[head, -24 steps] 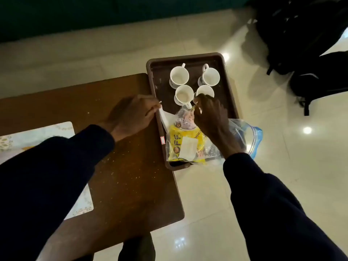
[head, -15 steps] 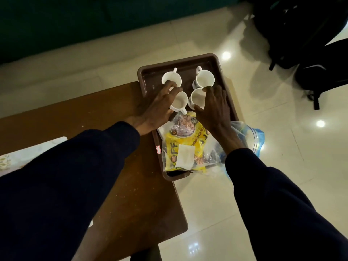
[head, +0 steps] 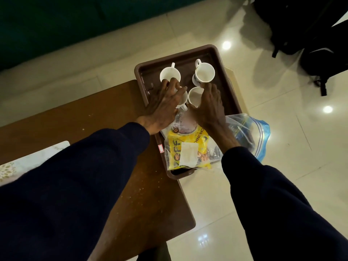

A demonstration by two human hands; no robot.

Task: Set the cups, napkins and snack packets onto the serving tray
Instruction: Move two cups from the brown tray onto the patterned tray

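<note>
On brown tray: four white cups, two hands' fingers spread open over near pair.

Bare tray floor right of four crowded cups; packets seemingly filling near end.

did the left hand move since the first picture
Yes. The left hand went from the table beside the tray's left rim forward onto the near-left cup.

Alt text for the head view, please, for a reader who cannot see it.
Both hands rest on the two nearer of four white cups on a brown serving tray, left hand and right hand side by side. A clear bag of snack packets fills the tray's near end.
</note>
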